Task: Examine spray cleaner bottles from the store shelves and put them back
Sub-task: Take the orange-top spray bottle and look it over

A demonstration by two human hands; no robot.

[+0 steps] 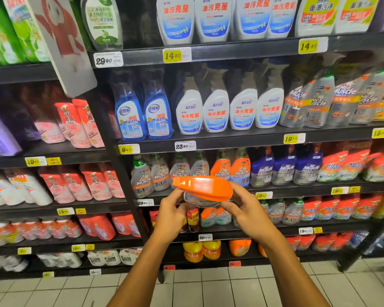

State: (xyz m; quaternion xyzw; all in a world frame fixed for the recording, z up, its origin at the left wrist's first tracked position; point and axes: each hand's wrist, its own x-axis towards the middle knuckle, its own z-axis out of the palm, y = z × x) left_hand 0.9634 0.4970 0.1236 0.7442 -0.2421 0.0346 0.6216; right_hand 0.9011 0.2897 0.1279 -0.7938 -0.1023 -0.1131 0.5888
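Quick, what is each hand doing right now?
Left hand: holds the clear plastic spray bottle with the orange trigger head from the left.
Right hand: fingers curled round the same bottle from the right.

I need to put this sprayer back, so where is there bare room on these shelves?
Top shelf: a dark gap between the clear green-labelled bottle and the white blue-labelled bottles. The grey Mr Muscle spray bottles stand packed shoulder to shoulder.
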